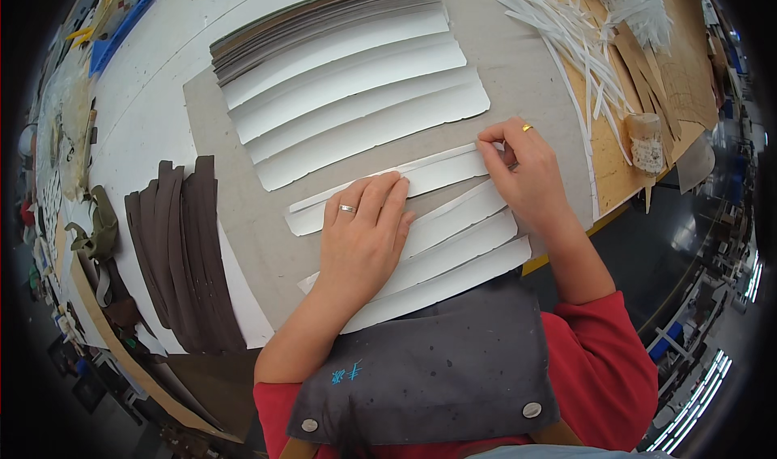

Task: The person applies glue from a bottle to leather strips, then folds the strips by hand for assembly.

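Note:
A white-faced strip [446, 170] lies crosswise on the grey board [243, 216], with a narrow white band [340, 195] along its far edge. My left hand [368, 228] rests palm down over its middle, fingertips on the band. At the right end, my right hand [527, 170] pinches the band between thumb and forefinger. Several similar white strips [461, 258] overlap on my near side, partly under my left forearm. Beyond the worked strip, more white strips [370, 137] fan out from a stack with grey-brown edges [328, 28].
Dark brown strips [182, 258] lie bundled on the left. On the right are loose thin white bands [576, 46], brown strips [646, 76] and a cloudy plastic container [644, 143] by the table edge. A blue tray [124, 28] sits at the far left.

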Available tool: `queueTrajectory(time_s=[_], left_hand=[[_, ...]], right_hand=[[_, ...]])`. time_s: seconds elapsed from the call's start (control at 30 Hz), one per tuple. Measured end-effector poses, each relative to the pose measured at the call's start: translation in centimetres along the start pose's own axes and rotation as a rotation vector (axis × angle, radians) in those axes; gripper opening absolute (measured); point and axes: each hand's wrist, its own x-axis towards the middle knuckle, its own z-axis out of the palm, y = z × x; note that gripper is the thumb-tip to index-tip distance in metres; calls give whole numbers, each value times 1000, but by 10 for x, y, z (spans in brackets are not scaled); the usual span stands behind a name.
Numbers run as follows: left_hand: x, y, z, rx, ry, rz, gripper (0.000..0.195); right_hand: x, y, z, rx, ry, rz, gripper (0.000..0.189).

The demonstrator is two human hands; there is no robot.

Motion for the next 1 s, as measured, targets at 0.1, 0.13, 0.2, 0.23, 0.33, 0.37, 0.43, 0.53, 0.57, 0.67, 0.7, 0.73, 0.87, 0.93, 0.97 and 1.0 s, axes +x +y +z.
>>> queueTrajectory(time_s=[0.1,0.13,0.2,0.23,0.33,0.37,0.43,0.53,0.57,0.67,0.7,0.73,0.87,0.93,0.97,1.0], left_hand=[[2,1,0,29,-28,-7,39],[3,3,-1,27,-29,1,39],[3,5,-2,60,-65,-34,43],[3,6,-2,61,-68,-28,43],[6,9,0,95,-84,-33,44],[6,10,0,108,-89,-47,45],[7,11,1,121,-97,-53,45],[8,12,4,150,-88,-59,45],[9,12,4,156,-92,-70,45],[9,12,4,169,-100,-76,45],[8,12,4,175,-101,-78,45],[9,12,4,177,-103,-68,45],[11,14,4,186,-96,-54,43],[10,13,4,196,-99,-46,43],[9,13,4,200,-94,-44,43],[8,13,4,204,-87,-48,42]], right_hand=[[-2,2,-4,-23,-13,75,7],[-2,4,-3,-18,-6,59,7],[-3,6,-1,-14,6,46,7],[-3,7,-1,-26,15,25,6],[-4,8,1,-30,28,15,5],[-4,8,1,-22,26,23,5],[-4,9,2,-30,31,16,5],[-3,9,4,-49,39,-3,6],[-3,9,5,-61,41,-14,6],[-2,8,6,-113,68,-59,6],[-2,8,5,-113,76,-53,6],[-1,7,4,-162,83,-95,6],[-1,11,-2,-207,84,-109,8],[-1,17,-7,-247,103,-82,7],[-2,20,-11,-287,111,-61,7],[-4,21,-16,-286,121,-61,7]])
